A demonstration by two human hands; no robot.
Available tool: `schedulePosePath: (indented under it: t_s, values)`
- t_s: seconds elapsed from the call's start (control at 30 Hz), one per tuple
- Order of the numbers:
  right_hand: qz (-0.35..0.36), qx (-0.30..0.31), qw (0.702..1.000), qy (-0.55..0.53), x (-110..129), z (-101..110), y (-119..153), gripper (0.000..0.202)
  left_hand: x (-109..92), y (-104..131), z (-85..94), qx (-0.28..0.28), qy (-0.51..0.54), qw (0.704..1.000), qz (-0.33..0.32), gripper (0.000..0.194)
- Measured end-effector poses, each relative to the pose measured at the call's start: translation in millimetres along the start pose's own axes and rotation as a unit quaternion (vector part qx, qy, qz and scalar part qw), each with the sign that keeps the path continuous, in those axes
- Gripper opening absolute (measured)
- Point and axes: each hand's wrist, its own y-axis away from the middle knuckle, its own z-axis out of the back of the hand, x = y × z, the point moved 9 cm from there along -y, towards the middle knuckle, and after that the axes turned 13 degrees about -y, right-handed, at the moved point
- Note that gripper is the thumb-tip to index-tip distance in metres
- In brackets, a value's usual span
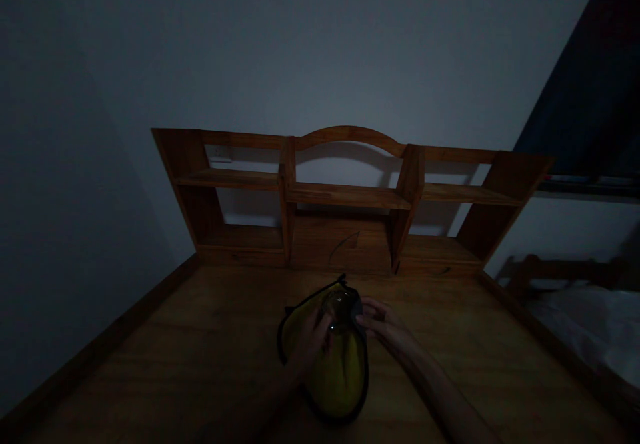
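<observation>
On the wooden desk lies a yellow pouch with black edging. A clear, shiny rounded object sits at its upper part; in this dim light I cannot tell its kind. My left hand comes from the lower left, its fingers closed on the near left side of the clear object. On the other side, my right hand pinches the dark edge of the pouch between thumb and fingers, beside the clear object. Part of the pouch is hidden under my left hand and forearm.
A wooden shelf unit with several compartments stands along the back of the desk, against a pale wall. Raised wooden rims edge the desk at left and right. Whitish bedding lies beyond the right rim.
</observation>
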Motion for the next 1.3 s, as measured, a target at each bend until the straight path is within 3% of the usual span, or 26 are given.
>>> schedulePosePath:
  t_s: [0.2, 0.43, 0.63, 0.8, 0.9, 1.03, 1.3]
  values:
    - [-0.009, -0.009, 1.000, 0.002, 4, -3, 2, 0.040, -6, 4, 3.4, -0.016, -0.026, 0.999, -0.033, 0.033]
    - [-0.007, -0.047, 0.999, 0.003, 1, 2, -2, 0.040, -14, 7, -8.3, 0.013, -0.060, 0.995, -0.072, 0.033]
    - [0.039, 0.005, 0.999, 0.028, 7, -4, -2, 0.039, -20, 10, -11.0, 0.021, -0.088, 0.991, -0.097, 0.034]
    - [0.058, 0.012, 0.995, 0.082, 5, -4, -4, 0.045, -16, 12, -19.2, 0.053, -0.072, 0.994, -0.059, 0.039]
    - [0.118, 0.008, 0.977, 0.180, 15, -12, -1, 0.039, -16, 16, -27.1, 0.086, -0.044, 0.994, -0.051, 0.049]
    - [0.193, 0.009, 0.926, 0.326, 30, -27, 11, 0.035, -18, 20, -33.1, 0.112, -0.026, 0.992, -0.052, 0.055]
    - [0.213, -0.011, 0.898, 0.384, 34, -26, 16, 0.032, -10, 16, -33.3, 0.103, -0.029, 0.993, -0.056, 0.054]
